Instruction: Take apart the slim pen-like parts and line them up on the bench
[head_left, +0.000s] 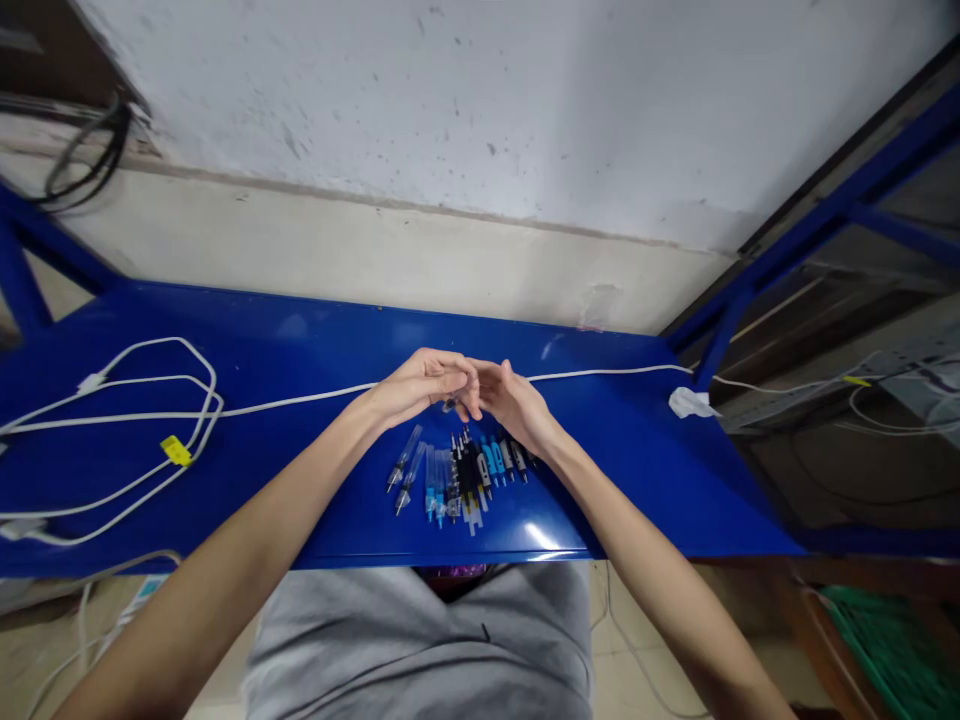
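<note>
Both hands meet above the middle of a blue metal table (315, 520). My left hand (424, 385) is closed, thumb against curled fingers, on a small clear pen barrel (450, 404) with a dark end, mostly covered by the fingers. Right against it, my right hand (517, 405) has its thumb raised apart and its fingers stretched towards the left hand; their tips are partly hidden. Just below lie clear pen barrels (411, 470), several with blue tips, a bunch of dark ink refills (469, 480), and blue and grey pen grip parts (493, 460) in a row.
A white cable (300, 398) runs across the table behind the hands and loops at the left, with a yellow tag (176, 450). Crumpled white tissue (691, 402) lies near the right edge. A wall (420, 240) stands behind, and blue frame bars (795, 240) rise at the sides.
</note>
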